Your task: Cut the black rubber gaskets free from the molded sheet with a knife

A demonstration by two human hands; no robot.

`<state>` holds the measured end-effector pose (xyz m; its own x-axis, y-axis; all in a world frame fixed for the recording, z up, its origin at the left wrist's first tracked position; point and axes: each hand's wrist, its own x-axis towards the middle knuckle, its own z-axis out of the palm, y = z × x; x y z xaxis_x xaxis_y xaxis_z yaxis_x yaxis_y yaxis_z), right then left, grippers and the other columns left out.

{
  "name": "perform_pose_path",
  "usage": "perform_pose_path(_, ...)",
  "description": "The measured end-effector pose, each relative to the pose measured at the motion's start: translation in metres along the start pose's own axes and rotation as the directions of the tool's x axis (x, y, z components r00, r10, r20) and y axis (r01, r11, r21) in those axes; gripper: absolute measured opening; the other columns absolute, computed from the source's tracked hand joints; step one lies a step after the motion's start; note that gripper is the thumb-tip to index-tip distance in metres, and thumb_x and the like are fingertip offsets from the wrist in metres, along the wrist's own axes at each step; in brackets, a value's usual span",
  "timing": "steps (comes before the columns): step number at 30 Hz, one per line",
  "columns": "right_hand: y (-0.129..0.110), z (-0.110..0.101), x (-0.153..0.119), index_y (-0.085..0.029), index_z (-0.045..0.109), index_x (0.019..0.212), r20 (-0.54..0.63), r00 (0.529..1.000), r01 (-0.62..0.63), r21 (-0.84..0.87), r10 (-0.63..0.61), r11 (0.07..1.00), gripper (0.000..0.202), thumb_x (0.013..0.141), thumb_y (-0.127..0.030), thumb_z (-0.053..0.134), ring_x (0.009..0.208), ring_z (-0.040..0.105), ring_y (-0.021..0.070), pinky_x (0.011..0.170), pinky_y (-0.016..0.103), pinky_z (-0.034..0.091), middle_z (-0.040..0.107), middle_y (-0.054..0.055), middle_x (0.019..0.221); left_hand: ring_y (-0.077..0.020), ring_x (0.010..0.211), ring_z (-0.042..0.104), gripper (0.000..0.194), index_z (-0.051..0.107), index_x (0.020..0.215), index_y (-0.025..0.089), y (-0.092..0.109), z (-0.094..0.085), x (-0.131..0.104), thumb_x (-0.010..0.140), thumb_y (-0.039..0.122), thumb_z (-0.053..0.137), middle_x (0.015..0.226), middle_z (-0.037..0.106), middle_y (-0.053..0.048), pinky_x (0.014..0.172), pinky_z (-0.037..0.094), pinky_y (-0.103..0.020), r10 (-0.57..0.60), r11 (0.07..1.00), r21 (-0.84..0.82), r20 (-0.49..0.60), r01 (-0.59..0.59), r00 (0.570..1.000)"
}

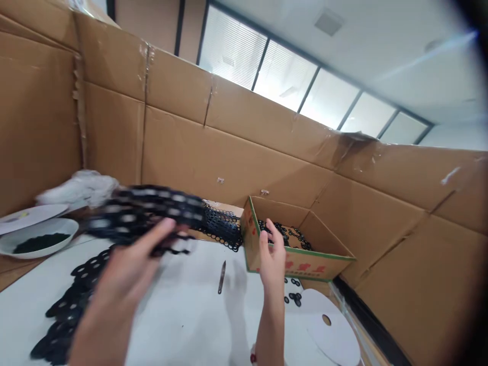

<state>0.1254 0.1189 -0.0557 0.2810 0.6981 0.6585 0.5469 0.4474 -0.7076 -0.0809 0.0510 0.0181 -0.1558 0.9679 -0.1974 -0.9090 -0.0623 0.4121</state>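
My left hand [141,254], smeared by motion, is closed on a stack of black perforated strips [145,211] with rows of round holes, lifted above the white table top [183,315]. More black sheets with holes [72,300] lie spread beneath my left forearm. My right hand [272,254] is raised with its fingers apart and nothing in it, in front of a cardboard box [301,262] with green edges. Inside that box are small black rings [301,239], partly hidden by the hand. A slim pointed metal tool [221,277] lies on the table between my hands.
Black mesh-like strips [223,226] lie at the back, left of the box. A white bowl with dark granules [46,239] and a clear plastic bag [80,190] sit at left. Loose black rings [294,297] and a white disc [331,328] lie at right. Cardboard walls [232,147] surround the table.
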Motion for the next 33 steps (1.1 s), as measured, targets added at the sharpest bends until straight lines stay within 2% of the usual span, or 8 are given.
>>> perform_pose_path(5, -0.046, 0.001, -0.021, -0.023, 0.063, 0.099, 0.397, 0.912, -0.304, 0.484, 0.104, 0.821, 0.038, 0.081, -0.057, 0.061, 0.078, 0.065, 0.0191, 0.06, 0.027, 0.052, 0.068, 0.005, 0.083, -0.0175, 0.056, 0.066, 0.018, 0.071, 0.071, 0.01, -0.035, 0.001, -0.009, 0.066, -0.007, 0.07, 0.066, 0.07, -0.007, 0.049, 0.056, -0.024, -0.104, 0.906, 0.424, 0.225, -0.001, 0.969)
perform_pose_path(9, -0.044, -0.025, -0.015, -0.022, 0.051, 0.074, 0.267, 0.946, -0.308, 0.571, 0.183, 0.761, 0.034, 0.086, -0.053, 0.059, 0.049, 0.044, 0.0096, 0.045, 0.02, 0.035, 0.048, -0.006, 0.056, -0.0234, 0.071, 0.071, 0.015, 0.073, 0.083, 0.014, -0.029, 0.0, -0.009, 0.069, 0.01, 0.076, 0.082, 0.074, -0.01, 0.057, 0.059, -0.029, -0.028, 0.816, 0.546, 0.362, -0.188, 0.932)
perform_pose_path(12, -0.041, -0.046, -0.011, -0.023, 0.058, 0.086, 0.18, 0.972, -0.228, 0.592, 0.149, 0.773, 0.038, 0.09, -0.06, 0.049, 0.06, 0.051, 0.0098, 0.055, 0.02, 0.041, 0.056, -0.004, 0.066, -0.0239, 0.073, 0.071, 0.024, 0.07, 0.085, 0.017, -0.012, -0.004, -0.008, 0.065, 0.009, 0.079, 0.08, 0.073, -0.009, 0.056, 0.058, -0.027, 0.111, 0.725, 0.598, 0.388, -0.342, 0.915)
perform_pose_path(15, -0.049, -0.053, -0.014, -0.026, 0.056, 0.121, 0.263, 0.965, -0.103, 0.452, -0.022, 0.886, 0.059, 0.08, -0.068, 0.058, 0.107, 0.058, 0.0196, 0.089, 0.031, 0.046, 0.064, 0.006, 0.114, -0.0193, 0.062, 0.068, 0.027, 0.066, 0.077, 0.018, -0.002, -0.006, -0.009, 0.06, 0.004, 0.081, 0.073, 0.072, -0.006, 0.053, 0.056, -0.024, 0.115, 0.645, 0.659, 0.416, -0.386, 0.902)
perform_pose_path(19, -0.063, -0.044, -0.023, -0.023, 0.064, 0.109, 0.578, 0.816, -0.184, 0.312, -0.032, 0.932, 0.042, 0.08, -0.052, 0.067, 0.095, 0.063, 0.0214, 0.083, 0.033, 0.049, 0.069, 0.006, 0.102, -0.0199, 0.079, 0.068, 0.022, 0.067, 0.067, 0.016, -0.007, -0.006, -0.013, 0.058, 0.002, 0.081, 0.079, 0.072, -0.008, 0.07, 0.056, -0.023, -0.038, 0.562, 0.741, 0.466, -0.367, 0.884)
perform_pose_path(25, -0.065, -0.042, -0.017, -0.019, 0.062, 0.071, 0.506, 0.847, -0.391, 0.384, 0.164, 0.836, 0.029, 0.077, -0.047, 0.067, 0.063, 0.054, 0.0143, 0.055, 0.022, 0.043, 0.062, 0.001, 0.067, -0.0162, 0.07, 0.068, 0.016, 0.071, 0.072, 0.016, -0.01, -0.002, -0.016, 0.064, 0.004, 0.078, 0.083, 0.074, -0.008, 0.06, 0.053, -0.019, -0.092, 0.608, 0.716, 0.493, -0.343, 0.865)
perform_pose_path(29, -0.065, -0.053, -0.023, -0.019, 0.063, 0.074, 0.644, 0.758, -0.436, 0.379, 0.106, 0.817, 0.029, 0.08, -0.047, 0.067, 0.062, 0.053, 0.0125, 0.057, 0.022, 0.043, 0.06, -0.001, 0.067, -0.019, 0.069, 0.071, 0.011, 0.068, 0.065, 0.014, -0.007, -0.003, -0.012, 0.066, 0.007, 0.077, 0.071, 0.073, -0.01, 0.065, 0.055, -0.021, 0.006, 0.709, 0.618, 0.477, -0.34, 0.879)
perform_pose_path(33, -0.056, -0.042, -0.02, -0.019, 0.065, 0.092, 0.821, 0.571, -0.356, 0.252, -0.004, 0.9, 0.055, 0.088, -0.068, 0.041, 0.071, 0.062, 0.0155, 0.062, 0.026, 0.05, 0.065, 0.004, 0.079, -0.0107, 0.05, 0.063, 0.012, 0.068, 0.071, 0.015, -0.007, -0.004, -0.012, 0.065, 0.008, 0.076, 0.065, 0.069, -0.001, 0.043, 0.045, -0.013, 0.117, 0.857, 0.46, 0.264, -0.232, 0.957)
